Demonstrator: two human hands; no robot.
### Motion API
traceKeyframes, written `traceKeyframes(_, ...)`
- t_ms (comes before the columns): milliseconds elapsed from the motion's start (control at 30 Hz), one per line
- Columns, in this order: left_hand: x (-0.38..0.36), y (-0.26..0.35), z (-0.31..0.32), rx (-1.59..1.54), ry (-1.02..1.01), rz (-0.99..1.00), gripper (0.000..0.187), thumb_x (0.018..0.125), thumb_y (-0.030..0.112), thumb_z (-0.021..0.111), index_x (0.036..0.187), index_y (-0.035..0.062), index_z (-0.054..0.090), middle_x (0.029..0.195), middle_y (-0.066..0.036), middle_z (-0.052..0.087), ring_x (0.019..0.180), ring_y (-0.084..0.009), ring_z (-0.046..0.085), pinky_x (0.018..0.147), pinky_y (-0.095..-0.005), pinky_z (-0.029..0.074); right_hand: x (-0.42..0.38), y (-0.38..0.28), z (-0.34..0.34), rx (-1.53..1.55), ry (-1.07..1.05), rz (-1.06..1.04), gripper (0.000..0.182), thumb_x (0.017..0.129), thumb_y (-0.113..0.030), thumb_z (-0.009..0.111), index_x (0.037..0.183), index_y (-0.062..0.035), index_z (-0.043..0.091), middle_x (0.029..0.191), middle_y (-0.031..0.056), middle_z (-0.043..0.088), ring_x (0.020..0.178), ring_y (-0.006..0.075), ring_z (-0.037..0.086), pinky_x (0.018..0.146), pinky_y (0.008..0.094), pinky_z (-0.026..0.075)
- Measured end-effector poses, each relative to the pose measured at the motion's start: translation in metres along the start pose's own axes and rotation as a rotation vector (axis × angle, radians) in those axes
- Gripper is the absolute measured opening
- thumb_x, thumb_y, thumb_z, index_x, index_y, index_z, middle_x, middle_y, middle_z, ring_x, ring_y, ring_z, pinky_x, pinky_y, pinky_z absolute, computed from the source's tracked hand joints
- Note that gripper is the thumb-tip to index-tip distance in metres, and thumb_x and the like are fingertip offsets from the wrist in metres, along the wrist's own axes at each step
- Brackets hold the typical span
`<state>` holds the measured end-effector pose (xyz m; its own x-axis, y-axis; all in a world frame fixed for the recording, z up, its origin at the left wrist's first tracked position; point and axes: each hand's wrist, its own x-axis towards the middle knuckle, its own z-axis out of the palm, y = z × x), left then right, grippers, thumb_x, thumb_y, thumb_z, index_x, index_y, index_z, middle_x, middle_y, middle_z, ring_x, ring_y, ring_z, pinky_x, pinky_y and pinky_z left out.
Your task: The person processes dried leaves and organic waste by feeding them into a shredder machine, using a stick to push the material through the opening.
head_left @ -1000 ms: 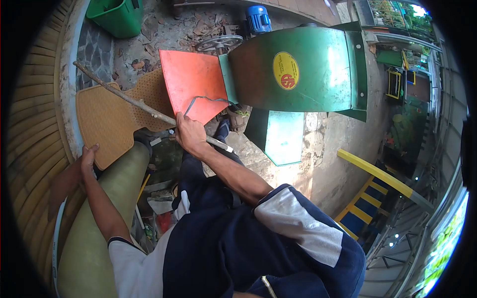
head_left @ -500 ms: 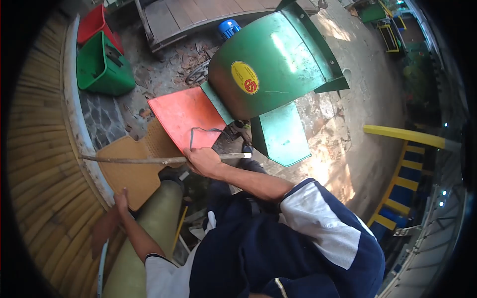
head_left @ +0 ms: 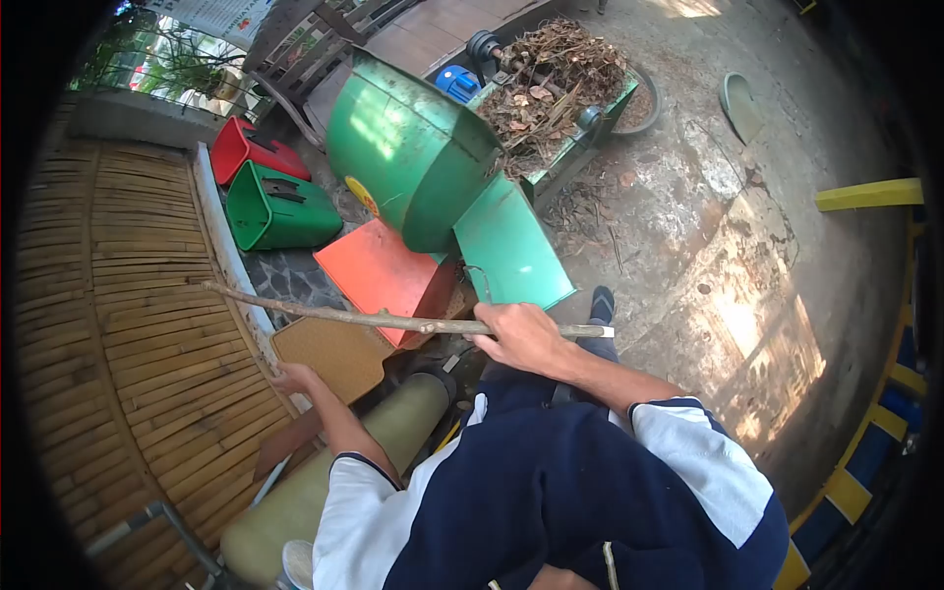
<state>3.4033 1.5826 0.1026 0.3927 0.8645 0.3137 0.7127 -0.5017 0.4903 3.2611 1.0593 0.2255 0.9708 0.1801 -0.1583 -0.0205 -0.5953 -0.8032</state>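
Note:
My right hand (head_left: 521,339) is closed around a long, thin wooden stick (head_left: 369,317), held nearly level. Its pale cut end points right and its thinner end reaches toward the bamboo wall. Just beyond that hand is the light-green flap (head_left: 511,246) of a green machine hood (head_left: 403,147), with a thin dark hooked piece beside the fingers. The hood stands raised, uncovering a heap of dry leaves and twigs (head_left: 556,88). My left hand (head_left: 293,380) has its fingers extended by the white ledge, near a tan mat (head_left: 329,352); I see nothing in it.
An orange-red chute (head_left: 379,270) sits beneath the hood. Green (head_left: 285,211) and red bins (head_left: 261,152) lie along the bamboo wall (head_left: 177,324). A blue motor (head_left: 457,83) is behind the hood. On the right are a yellow bar (head_left: 870,195) and a round basin (head_left: 739,106).
The hood has tilted to the left, and the leaf heap now shows. My right hand has moved right with the stick. My view has shifted, and the left hand appears farther right.

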Motion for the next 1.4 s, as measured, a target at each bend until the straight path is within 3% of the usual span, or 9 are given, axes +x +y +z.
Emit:
traceKeyframes(167,-0.123,0.099,-0.077,-0.683,0.036,0.224,0.051,0.103,0.031,0.052,0.135,-0.0085,0.048,0.139,-0.027,0.048,0.131,-0.0399,0.045,0.111,-0.0499,0.035,-0.097,0.069,-0.104,0.088,0.111,-0.067,0.027,0.086,-0.024,0.071,0.090,-0.0011,0.056,0.072,0.0188,0.065,0.072,0.0402,0.066,0.067,0.0498,0.053)
traceKeyframes(300,-0.223,0.167,-0.145,-0.808,-0.014,0.399,0.047,0.104,0.030,0.051,0.132,-0.0083,0.050,0.137,-0.023,0.050,0.128,-0.0345,0.048,0.111,-0.0455,0.037,-0.148,0.117,-0.167,0.111,0.045,-0.084,0.027,0.086,-0.024,0.071,0.085,-0.0023,0.056,0.072,0.0176,0.065,0.071,0.0393,0.066,0.062,0.0490,0.050)
traceKeyframes(367,-0.268,0.197,-0.175,-0.816,-0.171,0.623,0.046,0.104,0.029,0.051,0.131,-0.0077,0.052,0.136,-0.021,0.051,0.128,-0.0314,0.049,0.111,-0.0439,0.036,-0.164,0.134,-0.193,0.136,0.059,-0.058,0.028,0.086,-0.025,0.072,0.084,-0.0025,0.056,0.071,0.0169,0.064,0.069,0.0393,0.065,0.062,0.0486,0.050)
traceKeyframes(500,-0.372,0.240,-0.220,-0.868,-0.419,0.758,0.033,0.104,0.019,0.050,0.125,-0.0055,0.057,0.134,-0.017,0.056,0.127,-0.0285,0.052,0.110,-0.0426,0.039,-0.174,0.162,-0.225,0.114,0.162,-0.079,0.032,0.087,-0.030,0.074,0.084,-0.0030,0.056,0.070,0.0162,0.063,0.067,0.0374,0.065,0.060,0.0472,0.049)
traceKeyframes(833,-0.581,0.236,-0.202,-0.772,-1.527,0.686,0.024,0.101,0.017,0.056,0.112,-0.0025,0.064,0.108,-0.009,0.067,0.103,-0.0178,0.061,0.094,-0.0317,0.047,-0.229,0.214,-0.263,0.248,0.472,0.272,0.035,0.090,-0.036,0.074,0.088,-0.0030,0.060,0.065,0.0132,0.062,0.060,0.0282,0.064,0.057,0.0414,0.047)
traceKeyframes(900,-0.612,0.250,-0.189,-0.743,-1.768,0.640,0.025,0.100,0.016,0.058,0.116,-0.0021,0.064,0.107,-0.009,0.069,0.098,-0.0165,0.063,0.089,-0.0304,0.049,-0.245,0.228,-0.267,0.242,0.615,0.450,0.033,0.089,-0.032,0.076,0.092,-0.0023,0.063,0.062,0.0095,0.057,0.055,0.0162,0.053,0.054,0.0351,0.041)
traceKeyframes(1067,-0.664,0.295,-0.154,-0.647,-1.893,0.940,0.031,0.099,0.014,0.059,0.126,0.0000,0.060,0.109,-0.012,0.070,0.096,-0.0185,0.066,0.087,-0.0327,0.052,-0.291,0.292,-0.262,0.150,0.798,0.718,0.029,0.093,-0.031,0.071,0.097,-0.0027,0.066,0.063,0.0036,0.059,0.058,0.0113,0.051,0.057,0.0313,0.042)
traceKeyframes(1267,-0.708,0.313,-0.081,-0.542,-1.935,0.685,0.034,0.099,0.020,0.060,0.126,-0.0004,0.059,0.112,-0.012,0.070,0.100,-0.0192,0.067,0.090,-0.0343,0.052,-0.358,0.387,-0.290,0.173,0.870,0.960,0.028,0.093,-0.031,0.070,0.097,-0.0030,0.068,0.066,0.0046,0.060,0.060,0.0126,0.055,0.058,0.0320,0.044)
traceKeyframes(1400,-0.757,0.366,-0.091,-0.390,-1.835,0.893,0.031,0.101,0.018,0.059,0.125,-0.0010,0.059,0.112,-0.013,0.070,0.105,-0.0185,0.066,0.092,-0.0322,0.052,-0.395,0.512,-0.310,0.375,0.939,1.006,0.018,0.094,-0.021,0.066,0.097,-0.0033,0.069,0.065,0.0006,0.060,0.057,0.0087,0.054,0.053,0.0276,0.043)
